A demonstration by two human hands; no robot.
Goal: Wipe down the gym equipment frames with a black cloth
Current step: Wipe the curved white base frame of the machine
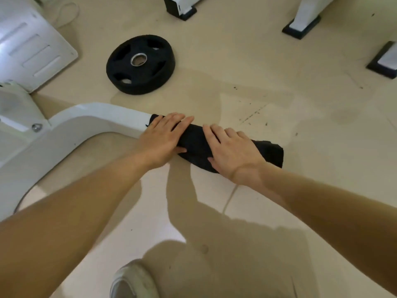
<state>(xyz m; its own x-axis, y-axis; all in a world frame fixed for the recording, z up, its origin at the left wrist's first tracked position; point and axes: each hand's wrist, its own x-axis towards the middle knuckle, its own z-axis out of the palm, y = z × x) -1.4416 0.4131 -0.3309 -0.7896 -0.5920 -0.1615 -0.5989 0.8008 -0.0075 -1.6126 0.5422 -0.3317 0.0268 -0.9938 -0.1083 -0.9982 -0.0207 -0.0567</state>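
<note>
- Head view, task item: the black cloth (196, 141) lies over the low end of a white frame leg (101, 116), at floor level. It covers the leg from where the white tube stops showing out to a loose, ragged end on the right.
- Head view, left hand (163, 137): it lies flat on the cloth at the end nearest the exposed white tube. The fingers are straight and close together, pointing away from the person, and the thumb lies against the near side of the cloth. Nothing is clamped; the palm presses down.
- Head view, right hand (234, 153): it lies flat on the cloth just beside the left hand, with a strip of cloth showing between them. The fingers are extended and slightly spread, not curled round the fabric. The cloth's free end projects beyond this hand.
- Head view, frame: the white leg curves from a bracket at the left edge, where one bolt (36, 127) is visible, down toward the hands. How far the tube runs under the cloth cannot be told.
- Head view, surroundings: a black weight plate (140, 64) with a metal centre ring lies flat on the tiled floor (300, 130) beyond the leg, apart from it.
- A ribbed white footplate (36, 48) sits at upper left.
- White equipment feet on black pads (301, 29) stand along the top and right edges.
- Dark specks mark the tiles beyond the right hand.
- A pale shoe (133, 280) shows at the bottom edge.
</note>
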